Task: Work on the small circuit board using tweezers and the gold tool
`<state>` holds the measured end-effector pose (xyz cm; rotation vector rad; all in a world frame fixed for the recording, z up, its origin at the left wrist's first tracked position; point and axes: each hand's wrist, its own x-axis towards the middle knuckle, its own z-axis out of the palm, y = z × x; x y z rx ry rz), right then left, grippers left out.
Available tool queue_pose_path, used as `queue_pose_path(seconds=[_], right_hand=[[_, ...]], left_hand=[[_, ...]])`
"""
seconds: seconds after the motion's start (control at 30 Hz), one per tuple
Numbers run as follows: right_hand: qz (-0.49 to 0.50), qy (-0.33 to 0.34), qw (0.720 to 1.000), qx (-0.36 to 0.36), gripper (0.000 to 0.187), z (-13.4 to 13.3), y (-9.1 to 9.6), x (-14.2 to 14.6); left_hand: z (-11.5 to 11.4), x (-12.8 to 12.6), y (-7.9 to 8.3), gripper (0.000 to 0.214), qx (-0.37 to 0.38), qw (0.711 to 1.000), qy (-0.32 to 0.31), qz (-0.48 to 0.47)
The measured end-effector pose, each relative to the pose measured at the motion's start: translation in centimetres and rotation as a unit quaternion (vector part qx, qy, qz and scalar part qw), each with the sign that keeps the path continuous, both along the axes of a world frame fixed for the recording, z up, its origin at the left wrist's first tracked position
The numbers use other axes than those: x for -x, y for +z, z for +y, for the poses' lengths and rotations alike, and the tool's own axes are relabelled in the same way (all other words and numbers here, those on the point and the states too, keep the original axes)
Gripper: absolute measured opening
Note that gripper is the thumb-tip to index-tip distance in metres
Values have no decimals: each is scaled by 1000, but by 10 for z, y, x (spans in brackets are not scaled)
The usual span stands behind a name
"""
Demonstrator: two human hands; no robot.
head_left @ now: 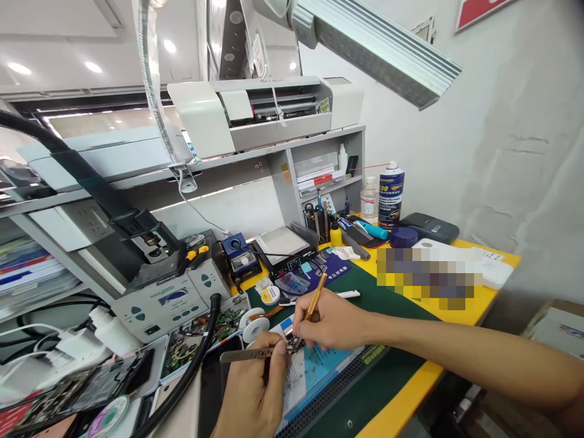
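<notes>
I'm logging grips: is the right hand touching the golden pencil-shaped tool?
Touching: the head view shows the right hand closed around the golden pencil-shaped tool, its upper end protruding.

Landmark: dark blue aerosol can with white cap [391, 198]. Yellow lettering on it reads "ECHANIC", first letter unclear at the curve; below, a large "30", preceding digit uncertain; smaller lines blurred.

Lower left of the can: flat purple-blue printed sheet [336, 272], white Chinese characters beginning "专注好", remainder uncertain.

Just left of the can: clear plastic bottle with white cap [368, 198]; red-and-white label, illegible.

Farther left, lower: boxy grey control station with blue display [180, 304]; panel print too small.

Above right of the can: flat red rectangular sign with pale border [479, 11]; white marking cut off by the frame edge, unreadable.
</notes>
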<state>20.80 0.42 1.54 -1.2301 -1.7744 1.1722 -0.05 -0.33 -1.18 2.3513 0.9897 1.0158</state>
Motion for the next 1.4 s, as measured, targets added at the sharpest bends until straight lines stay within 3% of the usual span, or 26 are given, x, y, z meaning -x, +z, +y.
queue_pose_path(seconds=[0.2, 0.6, 0.83, 0.97, 1.23, 1.4], right_hand=[[-1, -2, 1000, -17, 5, -1, 1, 0], [27, -5, 999, 18, 5, 0, 1, 1], [1, 3, 1000, -17, 4, 1, 1, -1], [-21, 1, 999, -43, 4, 1, 2, -1], [11, 1, 1000, -6, 3, 1, 0, 0], [6, -1, 1000, -23, 4, 1, -1, 1]], left_hand=[[1, -1, 1, 36, -3, 1000, -1, 7], [8, 4, -7, 35, 21, 999, -20, 16], [4, -3, -12, 41, 50, 998, 28, -25], [4, -5, -12, 37, 34, 999, 16, -32], [3, -5, -11, 36, 8, 1000, 16, -18], [3, -3, -9, 34, 6, 1000, 11, -10]])
